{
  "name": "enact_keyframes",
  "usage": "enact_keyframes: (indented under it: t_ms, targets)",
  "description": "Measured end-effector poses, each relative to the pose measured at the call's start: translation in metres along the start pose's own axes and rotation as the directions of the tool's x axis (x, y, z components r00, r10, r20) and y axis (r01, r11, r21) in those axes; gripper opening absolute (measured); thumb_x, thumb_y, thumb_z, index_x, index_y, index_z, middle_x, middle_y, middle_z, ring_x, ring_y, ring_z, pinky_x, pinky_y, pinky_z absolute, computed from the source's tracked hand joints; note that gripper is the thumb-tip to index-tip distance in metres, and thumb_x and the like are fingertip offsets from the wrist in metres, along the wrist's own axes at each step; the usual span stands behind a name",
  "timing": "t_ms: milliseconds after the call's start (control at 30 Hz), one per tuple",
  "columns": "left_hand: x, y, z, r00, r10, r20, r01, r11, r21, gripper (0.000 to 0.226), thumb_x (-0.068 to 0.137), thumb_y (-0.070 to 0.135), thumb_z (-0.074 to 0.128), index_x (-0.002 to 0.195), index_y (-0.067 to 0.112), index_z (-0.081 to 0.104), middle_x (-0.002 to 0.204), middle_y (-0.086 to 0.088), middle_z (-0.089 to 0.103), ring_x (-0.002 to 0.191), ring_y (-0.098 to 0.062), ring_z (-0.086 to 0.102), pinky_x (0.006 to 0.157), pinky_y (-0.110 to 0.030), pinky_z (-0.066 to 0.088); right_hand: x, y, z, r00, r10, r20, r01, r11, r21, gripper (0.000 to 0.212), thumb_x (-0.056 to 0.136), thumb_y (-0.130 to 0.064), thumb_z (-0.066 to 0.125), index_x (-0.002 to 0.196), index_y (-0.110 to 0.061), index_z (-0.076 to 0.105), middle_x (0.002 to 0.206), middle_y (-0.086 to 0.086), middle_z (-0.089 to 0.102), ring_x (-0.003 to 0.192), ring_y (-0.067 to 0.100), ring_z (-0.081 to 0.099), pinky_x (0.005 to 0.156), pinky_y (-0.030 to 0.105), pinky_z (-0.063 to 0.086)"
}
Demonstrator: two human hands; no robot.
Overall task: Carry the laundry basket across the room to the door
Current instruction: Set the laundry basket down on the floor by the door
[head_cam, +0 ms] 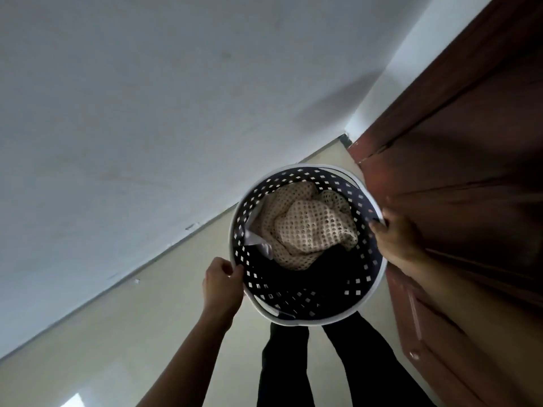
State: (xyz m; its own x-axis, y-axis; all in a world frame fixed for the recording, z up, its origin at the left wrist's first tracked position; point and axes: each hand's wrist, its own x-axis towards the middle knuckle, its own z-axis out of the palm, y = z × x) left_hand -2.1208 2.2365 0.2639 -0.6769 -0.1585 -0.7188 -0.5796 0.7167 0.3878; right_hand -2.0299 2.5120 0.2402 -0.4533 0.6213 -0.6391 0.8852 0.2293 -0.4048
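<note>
A round laundry basket (346,314) with a white rim and dark perforated walls hangs in front of me, above my legs. Inside it lies a cream knitted cloth (308,227) on top of dark clothes, with a small white piece at its left. My left hand (223,282) grips the rim at the basket's left side. My right hand (393,236) grips the rim at its right side. The brown wooden door (458,177) stands directly to the right, close behind my right hand.
A white wall (147,127) runs along the left and meets the pale tiled floor (147,318) at a skirting line. The wall and door meet in a corner just beyond the basket. My dark-trousered legs (323,362) stand below the basket.
</note>
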Motion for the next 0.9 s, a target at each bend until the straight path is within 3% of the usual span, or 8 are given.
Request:
enact_keyframes:
  t_ms: [233,533,667,767,900]
  targets:
    - [0.094,-0.058,0.070,0.992,-0.127,-0.007,0.126,0.989,-0.081,0.011,0.081,0.018,0.054,0.077,0.009,0.051,0.087,-0.018,0.064,0.086,-0.041,0.066,0.072,-0.059,0.058,0.099,0.031,0.093,0.996,-0.062,0.059,0.070,0.987,-0.144,0.020,0.087,-0.024,0.047,0.095,-0.012,0.061,0.096,0.017,0.070,0.087,0.038,0.065,0.078,0.045,0.053]
    - [0.230,-0.126,0.171,0.956,-0.286,0.060,0.290,0.899,-0.328,0.012,0.086,0.002,0.052,0.079,0.009,0.046,0.109,-0.031,0.063,0.092,-0.046,0.069,0.075,-0.059,0.059,0.233,0.074,0.218,0.990,-0.109,0.094,0.128,0.964,-0.231,0.014,0.086,-0.018,0.049,0.075,-0.012,0.055,0.090,0.019,0.067,0.083,0.037,0.066,0.072,0.042,0.052]
    - [0.272,-0.155,0.197,0.958,-0.285,0.021,0.277,0.908,-0.316,0.011,0.084,0.004,0.050,0.078,0.012,0.046,0.108,-0.029,0.064,0.092,-0.045,0.069,0.075,-0.059,0.059,0.261,0.094,0.258,0.990,-0.100,0.098,0.121,0.964,-0.237,0.015,0.086,-0.018,0.048,0.083,-0.008,0.059,0.091,0.019,0.068,0.084,0.036,0.067,0.072,0.040,0.052]
    - [0.291,-0.169,0.206,0.965,-0.261,0.005,0.252,0.928,-0.274,0.010,0.079,0.009,0.049,0.076,0.018,0.046,0.104,-0.024,0.065,0.093,-0.043,0.067,0.078,-0.059,0.058,0.269,0.104,0.272,0.989,-0.129,0.079,0.143,0.964,-0.226,0.019,0.086,-0.020,0.046,0.069,-0.011,0.048,0.084,0.021,0.064,0.083,0.039,0.066,0.069,0.041,0.049]
    - [0.285,-0.163,0.203,0.965,-0.256,0.056,0.262,0.935,-0.241,0.007,0.082,0.007,0.054,0.087,0.012,0.052,0.104,-0.021,0.066,0.092,-0.039,0.068,0.081,-0.053,0.059,0.268,0.104,0.267,0.980,-0.099,0.173,0.131,0.974,-0.184,0.016,0.086,-0.018,0.045,0.089,-0.008,0.058,0.093,0.019,0.066,0.090,0.037,0.065,0.073,0.040,0.053]
